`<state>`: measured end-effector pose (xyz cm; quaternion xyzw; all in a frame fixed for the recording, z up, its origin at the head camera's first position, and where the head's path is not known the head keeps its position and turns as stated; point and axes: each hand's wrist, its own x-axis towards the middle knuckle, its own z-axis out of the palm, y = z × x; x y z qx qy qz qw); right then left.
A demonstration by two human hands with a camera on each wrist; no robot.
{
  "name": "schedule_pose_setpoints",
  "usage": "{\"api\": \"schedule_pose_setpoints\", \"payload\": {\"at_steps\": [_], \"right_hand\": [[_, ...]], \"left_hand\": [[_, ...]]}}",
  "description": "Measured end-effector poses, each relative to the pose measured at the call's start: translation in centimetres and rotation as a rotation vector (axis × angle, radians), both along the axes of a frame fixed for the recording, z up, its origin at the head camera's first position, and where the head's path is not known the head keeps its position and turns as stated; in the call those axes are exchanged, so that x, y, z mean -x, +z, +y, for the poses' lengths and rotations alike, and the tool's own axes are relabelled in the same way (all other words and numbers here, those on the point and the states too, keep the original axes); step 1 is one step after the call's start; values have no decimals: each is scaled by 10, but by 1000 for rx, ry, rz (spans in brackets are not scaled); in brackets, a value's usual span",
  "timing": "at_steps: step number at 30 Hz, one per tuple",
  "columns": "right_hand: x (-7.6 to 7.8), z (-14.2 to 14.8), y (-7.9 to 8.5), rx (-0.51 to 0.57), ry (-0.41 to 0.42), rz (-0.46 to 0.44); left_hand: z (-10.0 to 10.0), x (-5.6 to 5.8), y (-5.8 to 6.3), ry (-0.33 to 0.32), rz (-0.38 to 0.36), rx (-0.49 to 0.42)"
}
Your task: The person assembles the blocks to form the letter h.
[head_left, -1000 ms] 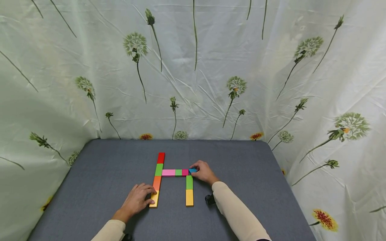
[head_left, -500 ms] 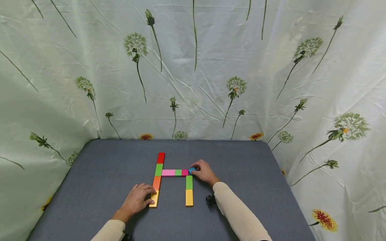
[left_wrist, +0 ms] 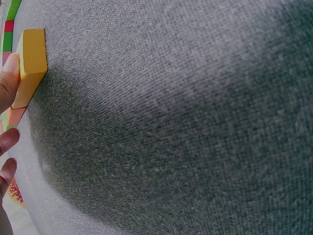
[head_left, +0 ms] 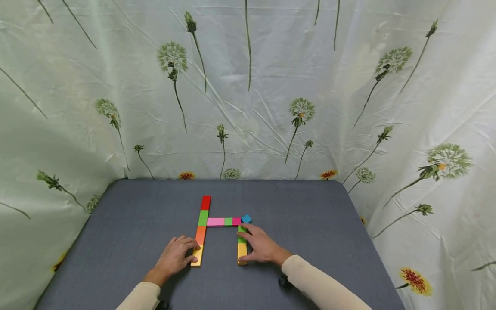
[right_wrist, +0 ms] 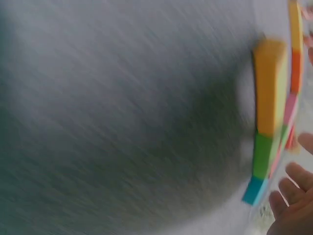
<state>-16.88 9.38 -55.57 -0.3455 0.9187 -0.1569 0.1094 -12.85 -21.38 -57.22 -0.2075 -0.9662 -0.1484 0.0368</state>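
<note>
My left hand (head_left: 174,255) rests at the yellow block (head_left: 198,257) nearest me in the left column; in the left wrist view the thumb touches that block and the other fingertips are apart from it. My right hand (head_left: 265,246), fingers spread, is over the right column, a green block (head_left: 242,240) and a yellow block (head_left: 242,249). Whether it touches them I cannot tell. A blue block (head_left: 246,219) sits turned at an angle by the right end of the crossbar, beside the magenta block (head_left: 237,221).
Above the left yellow block the column continues with orange (head_left: 200,235), green (head_left: 203,218) and red (head_left: 206,203) blocks. Pink (head_left: 215,222) and small green (head_left: 228,221) blocks form the crossbar. The grey table (head_left: 155,202) ends at a flowered curtain (head_left: 248,107).
My right hand has let go of the blue block and moved toward me, over the right column, its fingers spreading. The blue block stays behind, turned. My left hand has not moved.
</note>
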Motion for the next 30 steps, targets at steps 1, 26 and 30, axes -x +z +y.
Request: {"api": "schedule_pose_setpoints", "payload": {"at_steps": [1, 26, 30], "right_hand": [[-4, 0, -1, -12, 12, -1], [-20, 12, -17, -13, -21, -12], [-19, 13, -18, -15, -31, -32]], "left_hand": [[0, 0, 0, 1, -4, 3], [4, 1, 5, 53, -75, 5], [4, 1, 4, 31, -49, 17]]}}
